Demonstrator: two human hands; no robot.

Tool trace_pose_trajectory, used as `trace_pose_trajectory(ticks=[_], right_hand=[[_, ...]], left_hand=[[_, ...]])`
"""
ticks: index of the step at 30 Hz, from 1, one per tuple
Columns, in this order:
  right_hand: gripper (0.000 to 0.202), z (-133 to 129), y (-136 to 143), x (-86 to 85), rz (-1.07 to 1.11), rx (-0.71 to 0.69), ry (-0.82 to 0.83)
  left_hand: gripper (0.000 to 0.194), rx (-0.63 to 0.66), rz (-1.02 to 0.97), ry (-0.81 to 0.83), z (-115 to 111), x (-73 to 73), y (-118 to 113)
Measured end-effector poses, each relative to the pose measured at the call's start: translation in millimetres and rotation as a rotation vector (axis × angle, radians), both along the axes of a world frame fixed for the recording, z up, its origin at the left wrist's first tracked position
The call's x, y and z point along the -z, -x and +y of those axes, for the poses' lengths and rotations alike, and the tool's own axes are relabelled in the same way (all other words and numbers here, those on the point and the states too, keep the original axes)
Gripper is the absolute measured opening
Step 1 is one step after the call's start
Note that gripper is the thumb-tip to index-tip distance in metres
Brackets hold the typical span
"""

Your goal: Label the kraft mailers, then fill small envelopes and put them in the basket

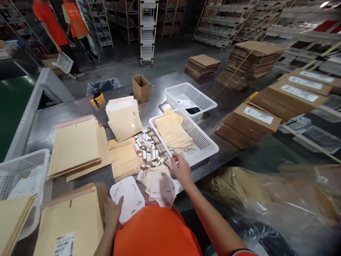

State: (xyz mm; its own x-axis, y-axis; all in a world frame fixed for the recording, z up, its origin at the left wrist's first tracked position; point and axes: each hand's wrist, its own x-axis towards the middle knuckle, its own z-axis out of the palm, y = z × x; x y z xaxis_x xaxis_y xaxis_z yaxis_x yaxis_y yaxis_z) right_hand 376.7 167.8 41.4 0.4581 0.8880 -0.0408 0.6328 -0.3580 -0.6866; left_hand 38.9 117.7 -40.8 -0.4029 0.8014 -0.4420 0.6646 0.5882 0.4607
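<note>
My left hand [114, 209] rests at the left edge of a white rounded card or packet [128, 199], thumb spread over it. My right hand [181, 170] has its fingers pinched near the front left edge of a white perforated basket [206, 151]; what they hold, if anything, is too small to make out. Yellow envelopes [172, 129] lie in that basket. Left of it is a heap of small labelled bottles [149, 147]. Pale printed sheets [161, 183] lie below my right hand, beside the white card.
Envelope stacks [76, 145] and another basket [44, 177] stand left. Behind are an open carton [141, 89] and a second basket [190, 96]. Labelled boxes [250, 121] line the right; plastic-wrapped goods [266, 192] lie below. Two people [76, 21] stand beyond the table.
</note>
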Motion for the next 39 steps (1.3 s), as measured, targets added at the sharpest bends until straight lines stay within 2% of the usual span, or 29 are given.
trace_pose_trajectory(ticks=[2, 3, 5, 7, 11, 14, 17, 19, 21, 23, 26, 29, 31, 34, 36, 39], right_hand=[[0.019, -21, 30, 25.8, -0.019, -0.113, 0.190], [0.023, -30, 41, 38.0, -0.071, -0.120, 0.315], [0.042, -41, 56, 58.3, -0.191, -0.062, 0.526], [0.054, -44, 59, 71.7, -0.284, 0.010, 0.652], [0.048, -43, 46, 83.2, -0.322, -0.009, 0.634], [0.034, -48, 36, 88.7, -0.296, -0.030, 0.538], [0.015, -55, 26, 94.3, -0.258, -0.018, 0.424], [0.017, -57, 19, 96.0, -0.237, -0.007, 0.405], [0.021, -57, 13, 94.8, -0.226, 0.005, 0.406], [0.023, -57, 10, 90.1, -0.230, 0.001, 0.381], [0.028, -63, 15, 74.3, -0.226, -0.043, 0.291], [0.035, -71, 29, 46.3, -0.095, -0.063, 0.028], [0.034, -72, 42, 24.3, 0.039, -0.052, -0.138], [0.027, -63, 64, 0.6, 0.199, -0.087, -0.177], [0.023, -52, 78, -2.4, 0.253, -0.124, -0.146], [0.019, -40, 94, 9.4, 0.295, -0.115, -0.120]], left_hand=[[0.075, 0.015, 0.159, 0.122, -12, 14.9, -7], [0.081, 0.031, 0.214, 0.149, -16, 18.8, -9], [0.085, 0.064, 0.260, 0.135, -21, 22.1, -10], [0.080, 0.077, 0.255, 0.107, -21, 22.2, -6], [0.055, 0.025, 0.191, 0.003, -16, 18.5, 9], [0.034, -0.064, 0.065, -0.045, -14, 9.3, 19], [0.030, -0.221, -0.238, -0.099, -14, -8.4, 21], [0.038, -0.335, -0.548, -0.167, -15, -22.6, 19], [0.047, -0.429, -0.830, -0.208, -14, -35.1, 17], [0.052, -0.493, -0.978, -0.214, -11, -43.2, 16], [0.049, -0.514, -1.014, -0.233, -5, -47.4, 17], [0.034, -0.542, -0.988, -0.234, 1, -47.4, 10], [0.028, -0.597, -0.963, -0.197, 6, -47.5, -2], [0.030, -0.647, -0.946, -0.113, 12, -48.4, -28], [0.034, -0.632, -0.963, -0.075, 13, -50.0, -46], [0.037, -0.576, -1.001, -0.071, 12, -55.3, -64]])
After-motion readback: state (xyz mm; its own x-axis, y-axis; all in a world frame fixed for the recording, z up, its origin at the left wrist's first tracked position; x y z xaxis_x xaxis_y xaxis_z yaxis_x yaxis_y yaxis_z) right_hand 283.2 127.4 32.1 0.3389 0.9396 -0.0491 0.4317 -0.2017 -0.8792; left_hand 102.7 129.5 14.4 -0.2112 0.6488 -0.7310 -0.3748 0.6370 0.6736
